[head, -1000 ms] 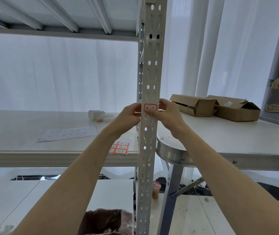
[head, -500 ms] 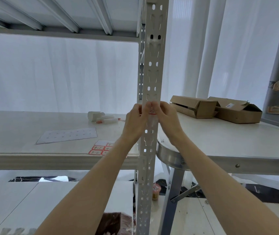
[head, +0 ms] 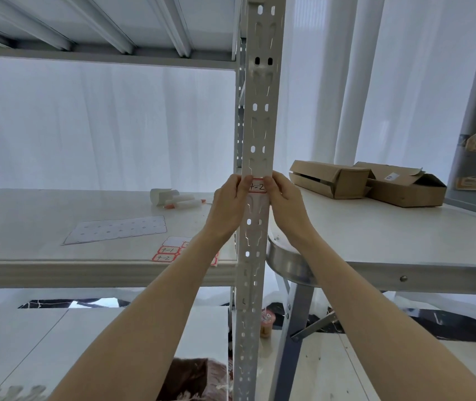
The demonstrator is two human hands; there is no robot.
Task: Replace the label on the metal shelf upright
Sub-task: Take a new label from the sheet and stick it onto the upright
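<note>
A white label [head: 257, 186] with a red border, handwritten "4-2", sits flat on the front face of the metal shelf upright [head: 256, 125], about level with the top of the boxes behind it. The left hand [head: 229, 204] clasps the upright from the left, its thumb pressed on the label's left end. The right hand [head: 285, 201] does the same from the right, thumb on the label's right end. Both hands are curled narrow, pinching the label against the metal.

On the shelf [head: 42, 227] left of the upright lie a sheet of red-bordered labels [head: 170, 251], partly hidden by the left forearm, a pale backing sheet [head: 115, 230] and some markers [head: 183, 203]. On the surface [head: 404, 244] to the right lie two open cardboard boxes [head: 332, 179], touching each other.
</note>
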